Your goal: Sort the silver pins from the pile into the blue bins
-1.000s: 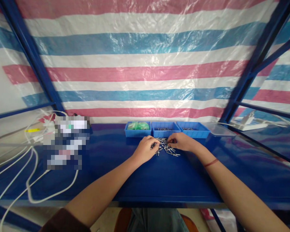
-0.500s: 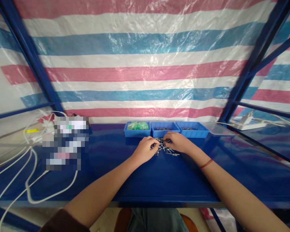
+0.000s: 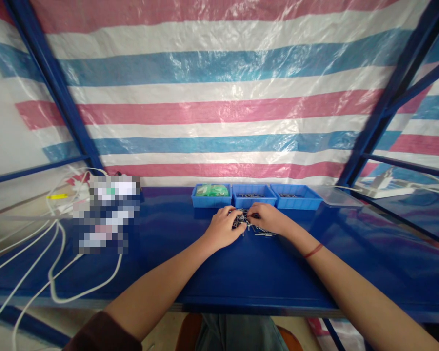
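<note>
A loose pile of thin silver metal pins with thicker ends, which look like blind rivets (image 3: 241,219), lies on the blue table (image 3: 227,278). My left hand (image 3: 225,227) rests against the pile's left side, its thumb spread from the curved fingers. On the other side my right hand (image 3: 265,217) reaches into the pile with fingers curled and tips pinched; what they grip is too small to make out. Several rivets lie below the right hand. Behind the hands, a middle blue bin (image 3: 254,201) and a right blue bin (image 3: 298,202) each hold some similar pins.
To the left of these bins, another blue bin (image 3: 212,201) holds green plastic packets (image 3: 212,190). A clear flat lid (image 3: 338,196) lies at the right. White cables (image 3: 58,263) and a blurred-out patch occupy the left side. A power strip (image 3: 378,187) sits far right.
My right hand has moved left, further into the pile. My left thumb has spread away from its fingers. The view has shifted slightly.
</note>
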`<state>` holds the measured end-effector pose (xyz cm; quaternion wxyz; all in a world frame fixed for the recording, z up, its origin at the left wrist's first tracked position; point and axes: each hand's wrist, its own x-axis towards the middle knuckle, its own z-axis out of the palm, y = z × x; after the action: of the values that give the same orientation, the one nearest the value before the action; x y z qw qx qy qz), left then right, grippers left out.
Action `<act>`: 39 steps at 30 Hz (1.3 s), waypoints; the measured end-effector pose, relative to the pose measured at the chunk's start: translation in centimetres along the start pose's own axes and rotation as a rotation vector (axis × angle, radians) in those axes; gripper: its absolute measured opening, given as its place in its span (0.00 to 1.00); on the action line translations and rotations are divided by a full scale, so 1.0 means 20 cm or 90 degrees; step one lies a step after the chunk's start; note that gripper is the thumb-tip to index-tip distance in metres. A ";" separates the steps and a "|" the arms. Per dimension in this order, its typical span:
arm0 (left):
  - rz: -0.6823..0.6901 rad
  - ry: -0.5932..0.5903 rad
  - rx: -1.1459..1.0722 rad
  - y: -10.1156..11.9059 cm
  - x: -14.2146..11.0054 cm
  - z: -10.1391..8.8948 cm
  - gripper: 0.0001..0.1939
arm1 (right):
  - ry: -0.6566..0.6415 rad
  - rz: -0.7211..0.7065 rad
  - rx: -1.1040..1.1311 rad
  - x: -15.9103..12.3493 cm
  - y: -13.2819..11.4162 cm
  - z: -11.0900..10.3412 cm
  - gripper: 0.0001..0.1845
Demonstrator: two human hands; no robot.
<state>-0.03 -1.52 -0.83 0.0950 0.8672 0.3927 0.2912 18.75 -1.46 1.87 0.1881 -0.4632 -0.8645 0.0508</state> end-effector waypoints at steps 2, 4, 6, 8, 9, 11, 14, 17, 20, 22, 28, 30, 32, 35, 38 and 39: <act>0.004 -0.040 0.016 0.00 -0.01 0.00 0.24 | -0.004 0.013 0.012 0.01 -0.01 0.01 0.08; 0.009 -0.070 0.020 0.01 -0.02 0.00 0.28 | -0.008 0.015 0.025 0.01 -0.01 0.02 0.08; 0.017 -0.078 0.014 0.01 -0.02 0.00 0.26 | -0.007 0.001 0.025 0.01 -0.01 0.03 0.08; 0.039 -0.067 0.003 0.00 -0.01 0.00 0.23 | 0.011 -0.021 0.004 0.01 -0.01 0.04 0.09; 0.052 -0.057 -0.004 0.00 -0.01 0.00 0.21 | 0.028 -0.029 -0.010 0.01 0.00 0.04 0.09; 0.072 -0.028 -0.022 -0.01 0.00 0.01 0.18 | 0.070 -0.028 -0.033 0.01 0.00 0.03 0.09; 0.063 0.033 -0.053 -0.01 0.01 0.01 0.16 | 0.108 -0.010 -0.023 0.00 -0.03 0.00 0.10; 0.041 0.084 -0.081 -0.01 0.03 -0.01 0.13 | 0.118 -0.041 0.056 0.00 -0.06 -0.03 0.10; 0.029 0.107 -0.102 -0.01 0.04 -0.02 0.11 | 0.136 -0.035 0.166 0.00 -0.09 -0.04 0.09; 0.020 0.108 -0.121 -0.01 0.05 -0.02 0.10 | 0.156 0.005 0.249 0.00 -0.09 -0.03 0.09; -0.040 0.107 -0.231 -0.02 0.05 -0.01 0.12 | 0.171 0.073 0.494 0.01 -0.12 -0.03 0.18; -0.042 0.109 -0.233 -0.02 0.06 -0.01 0.13 | 0.174 0.079 0.512 0.01 -0.13 -0.04 0.19; -0.032 0.108 -0.219 -0.01 0.06 -0.02 0.13 | 0.191 0.080 0.495 0.01 -0.14 -0.04 0.18; -0.016 0.109 -0.199 0.01 0.06 -0.03 0.14 | 0.209 0.074 0.464 0.01 -0.14 -0.03 0.17; -0.017 0.126 -0.187 0.02 0.06 -0.03 0.12 | 0.209 0.062 0.453 0.01 -0.13 -0.03 0.18; -0.014 0.132 -0.186 0.02 0.06 -0.03 0.12 | 0.210 0.060 0.451 0.01 -0.13 -0.03 0.17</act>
<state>0.52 -1.01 0.26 0.1822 0.8050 0.3636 0.4319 16.72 -2.77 3.13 0.4699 -0.4109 -0.7295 0.2796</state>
